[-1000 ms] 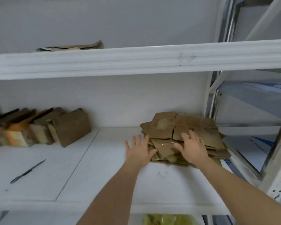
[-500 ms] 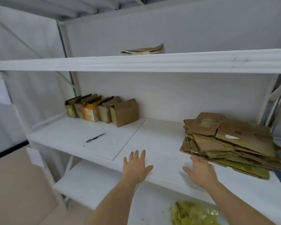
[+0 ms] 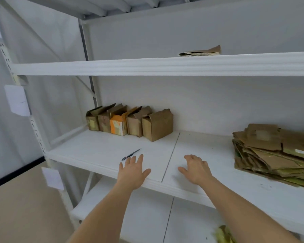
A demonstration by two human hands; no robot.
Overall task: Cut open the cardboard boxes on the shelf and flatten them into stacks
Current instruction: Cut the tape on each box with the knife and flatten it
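Several small cardboard boxes (image 3: 130, 121) stand in a row at the back left of the white middle shelf (image 3: 209, 155); one has an orange front. A thin dark knife (image 3: 131, 154) lies on the shelf in front of them. A stack of flattened cardboard (image 3: 274, 151) sits at the right end. My left hand (image 3: 132, 171) hovers over the shelf's front edge, fingers spread, just short of the knife. My right hand (image 3: 195, 168) is beside it with fingers loosely bent, holding nothing, well left of the stack.
A few flattened sheets (image 3: 200, 52) lie on the upper shelf (image 3: 147, 65). A lower shelf (image 3: 147, 216) holds something yellow-green (image 3: 223, 234) at the bottom right. White uprights with paper tags (image 3: 17, 100) stand at the left; brown floor lies beyond.
Both hands came off the flattened stack and moved left along the shelf. The view swung left, so the boxes and the knife now sit near the middle.
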